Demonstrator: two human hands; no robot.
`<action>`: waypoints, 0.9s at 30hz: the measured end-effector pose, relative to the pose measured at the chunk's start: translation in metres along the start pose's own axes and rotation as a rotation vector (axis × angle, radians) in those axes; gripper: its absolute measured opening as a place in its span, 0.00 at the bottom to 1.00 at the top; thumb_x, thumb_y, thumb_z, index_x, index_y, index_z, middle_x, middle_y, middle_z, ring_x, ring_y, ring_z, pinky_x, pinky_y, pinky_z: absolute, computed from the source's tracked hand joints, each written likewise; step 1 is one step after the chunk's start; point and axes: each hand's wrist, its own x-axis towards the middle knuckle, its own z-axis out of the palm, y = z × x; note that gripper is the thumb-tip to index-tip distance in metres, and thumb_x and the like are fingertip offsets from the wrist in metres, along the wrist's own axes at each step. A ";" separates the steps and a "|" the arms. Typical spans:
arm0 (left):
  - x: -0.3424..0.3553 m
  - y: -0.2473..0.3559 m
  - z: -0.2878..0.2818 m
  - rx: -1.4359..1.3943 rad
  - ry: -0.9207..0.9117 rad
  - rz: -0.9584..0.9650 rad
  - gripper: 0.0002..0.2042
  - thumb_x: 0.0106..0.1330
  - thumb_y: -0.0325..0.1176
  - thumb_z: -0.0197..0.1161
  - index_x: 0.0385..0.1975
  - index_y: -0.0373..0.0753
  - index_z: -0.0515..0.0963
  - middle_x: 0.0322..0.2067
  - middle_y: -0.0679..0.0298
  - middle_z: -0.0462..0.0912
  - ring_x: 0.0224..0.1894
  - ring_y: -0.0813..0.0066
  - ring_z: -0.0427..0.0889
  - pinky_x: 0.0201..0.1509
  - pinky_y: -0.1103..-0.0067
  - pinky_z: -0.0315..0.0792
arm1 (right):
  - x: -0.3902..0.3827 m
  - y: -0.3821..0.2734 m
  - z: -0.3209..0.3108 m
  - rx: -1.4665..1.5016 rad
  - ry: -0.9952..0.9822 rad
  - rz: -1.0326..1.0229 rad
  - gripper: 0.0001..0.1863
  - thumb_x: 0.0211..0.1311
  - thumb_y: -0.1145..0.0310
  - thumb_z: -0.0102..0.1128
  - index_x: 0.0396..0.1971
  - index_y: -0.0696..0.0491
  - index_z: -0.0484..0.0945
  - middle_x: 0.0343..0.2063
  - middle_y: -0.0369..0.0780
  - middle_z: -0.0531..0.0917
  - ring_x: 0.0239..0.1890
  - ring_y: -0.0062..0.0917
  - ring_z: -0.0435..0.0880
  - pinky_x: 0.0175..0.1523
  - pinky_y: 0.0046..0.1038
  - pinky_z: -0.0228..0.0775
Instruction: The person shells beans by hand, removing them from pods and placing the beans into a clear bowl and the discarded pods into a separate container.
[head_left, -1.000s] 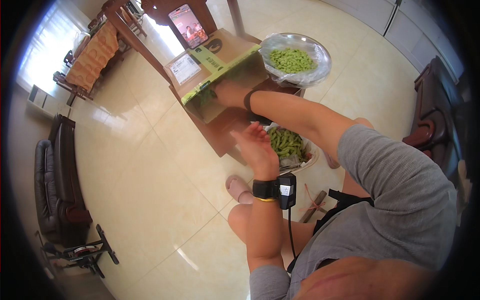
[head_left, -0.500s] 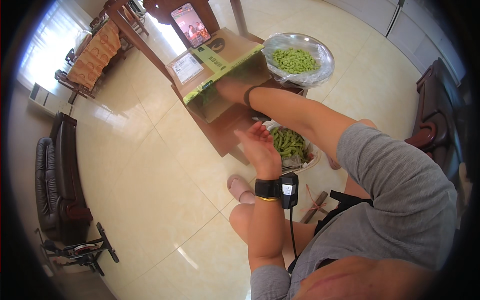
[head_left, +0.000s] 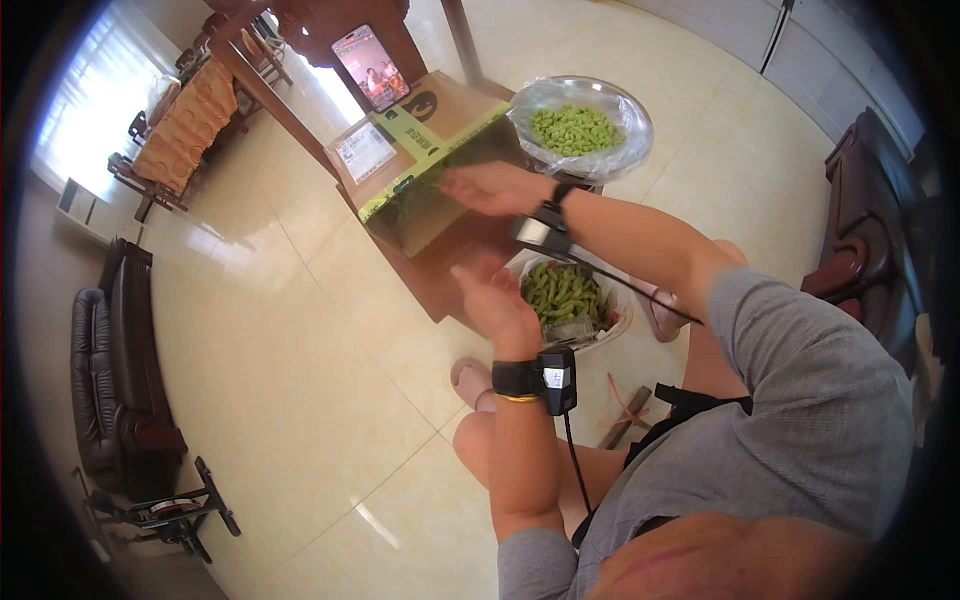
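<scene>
My right hand (head_left: 490,187) is just in front of the open side of a cardboard box (head_left: 420,120) with green tape, fingers loosely extended, holding nothing visible; dim green material shows inside. Lower down, my left hand (head_left: 492,305) is blurred, palm upward with loosely bent fingers apart and empty, beside a bag of green pods (head_left: 565,295). A plastic-lined steel basin (head_left: 630,135) of shelled green beans stands right of the box. Both wrists wear black devices with cables. The box rests on a wooden chair (head_left: 415,285), where a phone (head_left: 370,68) leans against the back.
Dark leather sofas (head_left: 105,380) (head_left: 855,220) stand on either side. Exercise equipment (head_left: 165,510) lies at lower left, a table with orange cloth (head_left: 190,120) and chairs at upper left, white cabinets (head_left: 820,70) at upper right. A small wooden piece (head_left: 625,415) is near my legs.
My right hand has drawn back out of the box toward the right, exposing the device at its wrist. My left hand has moved slightly down and left. The view has shifted slightly.
</scene>
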 end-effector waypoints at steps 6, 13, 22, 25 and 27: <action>-0.021 -0.009 0.041 0.210 -0.282 0.115 0.14 0.67 0.43 0.54 0.41 0.39 0.70 0.37 0.66 0.75 0.36 0.79 0.73 0.39 0.82 0.68 | -0.135 -0.022 -0.042 0.016 -0.127 0.224 0.13 0.67 0.69 0.47 0.47 0.60 0.70 0.34 0.36 0.73 0.25 0.07 0.67 0.20 0.05 0.57; -0.022 -0.041 0.047 0.273 -0.345 0.160 0.08 0.65 0.30 0.56 0.41 0.37 0.70 0.33 0.66 0.75 0.31 0.81 0.73 0.35 0.86 0.67 | -0.176 -0.011 -0.082 0.035 -0.078 0.255 0.13 0.68 0.67 0.47 0.47 0.58 0.70 0.34 0.37 0.72 0.26 0.09 0.67 0.21 0.07 0.59; -0.017 -0.059 0.056 0.482 -0.335 0.241 0.08 0.63 0.28 0.58 0.39 0.34 0.71 0.31 0.62 0.76 0.31 0.79 0.75 0.31 0.84 0.71 | -0.180 -0.012 -0.083 0.134 0.111 0.229 0.15 0.63 0.55 0.53 0.30 0.53 0.72 0.31 0.39 0.73 0.26 0.16 0.71 0.22 0.10 0.63; -0.014 -0.065 0.057 0.575 -0.349 0.334 0.09 0.61 0.27 0.60 0.39 0.34 0.72 0.31 0.63 0.76 0.31 0.79 0.76 0.32 0.84 0.71 | -0.181 -0.016 -0.088 0.093 0.157 0.169 0.15 0.63 0.54 0.54 0.27 0.51 0.71 0.28 0.37 0.74 0.27 0.18 0.74 0.22 0.12 0.66; -0.017 -0.068 0.059 0.771 -0.472 0.371 0.08 0.58 0.26 0.63 0.36 0.34 0.74 0.30 0.65 0.77 0.30 0.80 0.75 0.33 0.84 0.71 | -0.182 -0.017 -0.097 0.064 0.240 0.180 0.15 0.62 0.55 0.55 0.26 0.51 0.72 0.26 0.35 0.76 0.28 0.19 0.77 0.24 0.14 0.70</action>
